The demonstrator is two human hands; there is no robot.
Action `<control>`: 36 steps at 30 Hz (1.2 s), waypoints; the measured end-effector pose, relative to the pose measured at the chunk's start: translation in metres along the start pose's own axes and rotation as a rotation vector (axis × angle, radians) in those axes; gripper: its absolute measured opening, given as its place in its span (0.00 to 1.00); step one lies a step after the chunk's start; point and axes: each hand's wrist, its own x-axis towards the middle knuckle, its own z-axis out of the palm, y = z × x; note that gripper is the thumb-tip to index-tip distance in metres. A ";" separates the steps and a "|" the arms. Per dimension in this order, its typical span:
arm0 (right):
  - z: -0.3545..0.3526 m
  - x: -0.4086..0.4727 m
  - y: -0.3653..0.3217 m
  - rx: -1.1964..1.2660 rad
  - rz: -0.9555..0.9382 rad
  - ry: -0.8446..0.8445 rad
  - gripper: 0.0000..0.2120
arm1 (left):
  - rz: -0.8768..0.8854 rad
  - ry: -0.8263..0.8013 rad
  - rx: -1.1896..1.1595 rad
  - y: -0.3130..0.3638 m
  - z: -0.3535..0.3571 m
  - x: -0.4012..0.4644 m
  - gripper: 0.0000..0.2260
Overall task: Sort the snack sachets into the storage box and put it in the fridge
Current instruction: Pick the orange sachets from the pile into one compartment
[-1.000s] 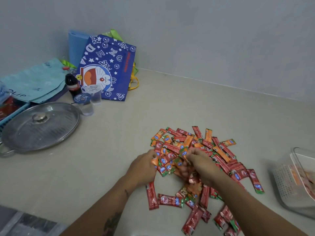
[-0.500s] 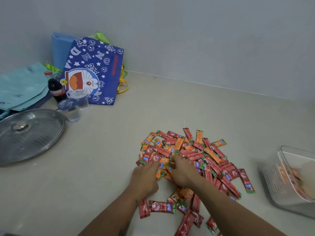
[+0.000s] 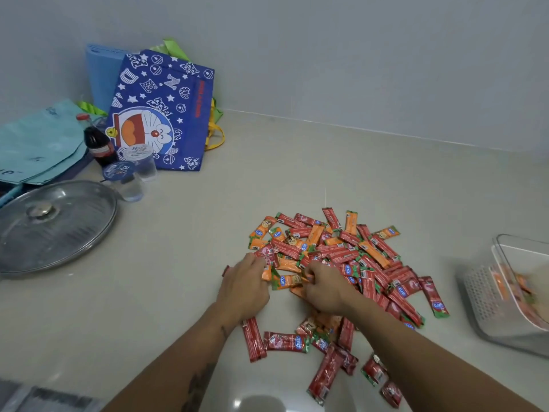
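Note:
A heap of red and orange snack sachets (image 3: pixel 356 251) lies on the beige counter (image 3: pixel 208 263), and more red ones are scattered near my forearms. My left hand (image 3: pixel 243 289) sits at the heap's left edge, its fingers curled over sachets, with a red one poking out beside it. My right hand (image 3: pixel 323 289) is close beside it, fingers curled and pinching orange sachets. The clear storage box (image 3: pixel 505 242), with a white perforated insert, stands at the right edge and holds a few sachets, which are blurred.
A glass pan lid (image 3: pixel 56 224) lies at the left. Behind it stand a dark soda bottle (image 3: pixel 95 141), two sealed water cups (image 3: pixel 139 162), a blue cartoon bag (image 3: pixel 160 114) and a teal bag (image 3: pixel 38 144). The wall runs along the counter's back.
Both hands have dropped from just above the heap onto its near-left side and drawn closer together, gathering sachets. The view has shifted slightly.

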 end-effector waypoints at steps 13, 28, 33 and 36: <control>0.027 -0.020 0.009 -0.492 0.021 0.089 0.15 | 0.000 -0.094 0.024 0.026 -0.006 0.015 0.17; -0.016 -0.056 0.031 0.023 0.003 0.101 0.05 | 0.244 -0.137 0.226 0.038 0.018 0.010 0.13; -0.044 -0.081 0.052 -0.039 -0.058 0.262 0.05 | 0.381 -0.071 0.123 0.056 0.010 0.003 0.12; -0.068 -0.098 0.067 -0.169 -0.095 0.319 0.11 | 0.416 -0.066 0.092 0.087 -0.009 0.002 0.16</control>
